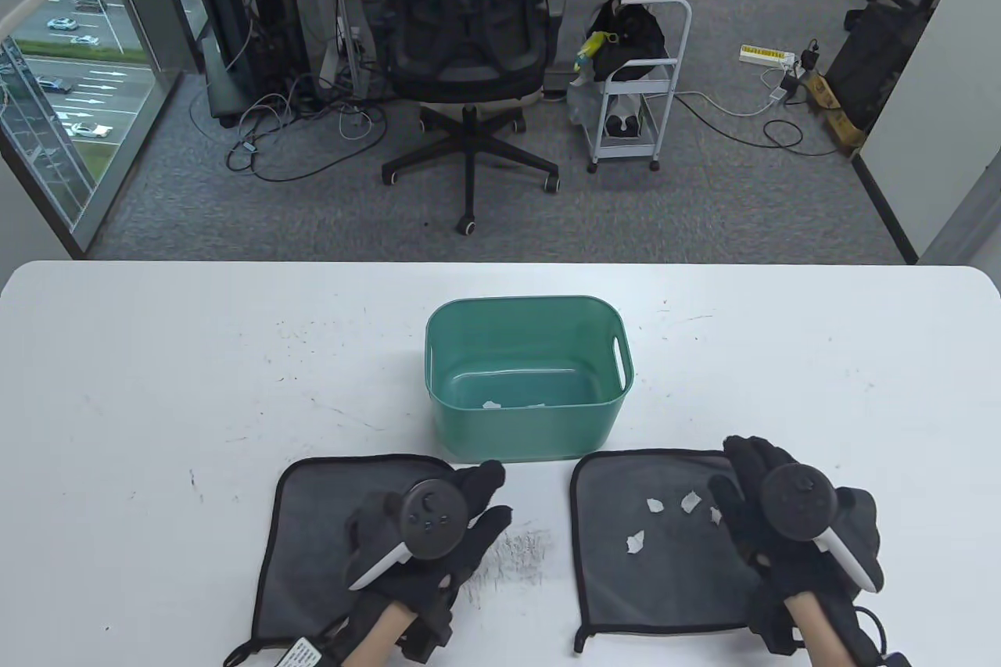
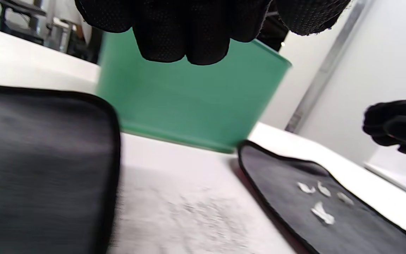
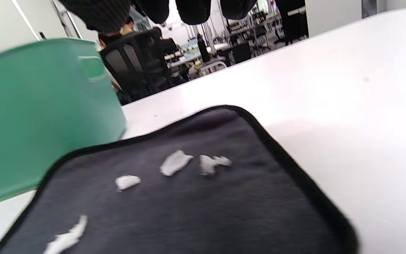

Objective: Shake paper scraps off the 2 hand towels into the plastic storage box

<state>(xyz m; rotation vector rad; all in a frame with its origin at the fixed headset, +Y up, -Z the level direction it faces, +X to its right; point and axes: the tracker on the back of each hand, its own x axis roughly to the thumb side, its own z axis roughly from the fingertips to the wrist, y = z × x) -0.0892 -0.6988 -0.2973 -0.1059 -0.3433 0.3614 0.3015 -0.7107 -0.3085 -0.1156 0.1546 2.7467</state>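
White table [image 1: 156,354]: green plastic storage box [image 1: 529,378] mid, dark grey hand towel w/ paper scraps [image 1: 653,542] under relaxed, empty right hand [image 1: 790,534]; left hand [image 1: 438,534], fingers loose, over bare towel [image 1: 328,542]. Best lift by corners, keep it level, tip over box.

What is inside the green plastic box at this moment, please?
On the floor of the green box, near its front wall, lie a few white paper scraps. The front wall hides the nearest strip of the floor, so any scraps lying there cannot be seen.
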